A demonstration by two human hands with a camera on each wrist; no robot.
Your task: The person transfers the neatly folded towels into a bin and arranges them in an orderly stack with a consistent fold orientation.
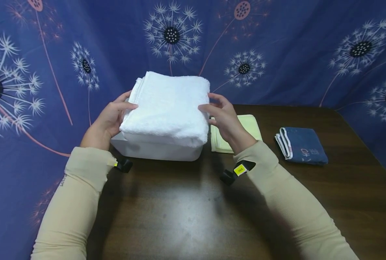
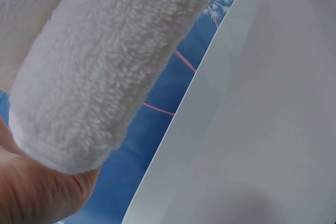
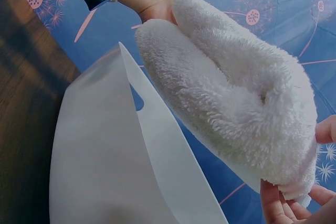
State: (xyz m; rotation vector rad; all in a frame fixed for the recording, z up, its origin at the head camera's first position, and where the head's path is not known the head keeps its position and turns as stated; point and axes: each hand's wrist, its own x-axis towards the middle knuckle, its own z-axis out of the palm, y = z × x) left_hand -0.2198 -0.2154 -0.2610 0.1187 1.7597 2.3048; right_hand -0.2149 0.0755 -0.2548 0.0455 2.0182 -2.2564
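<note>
A folded white towel (image 1: 170, 103) is held by both hands above a white plastic bin (image 1: 160, 150). My left hand (image 1: 106, 117) grips the towel's left edge, thumb over the top. On the opposite edge, my right hand (image 1: 223, 117) pinches the towel between thumb and fingers. In the left wrist view, a gap separates the thick fluffy towel (image 2: 110, 72) from the bin's wall (image 2: 273, 108). The right wrist view shows the towel's folded layers (image 3: 236, 93) over the bin's rim and a handle cutout. What lies inside the bin is hidden.
A folded pale yellow towel (image 1: 249, 124) lies on the dark wooden table (image 1: 186, 216), partly behind my right hand. Farther right is a folded dark blue towel (image 1: 304, 144) with white edging. A blue dandelion-print curtain (image 1: 115, 47) hangs behind the table and along its sides.
</note>
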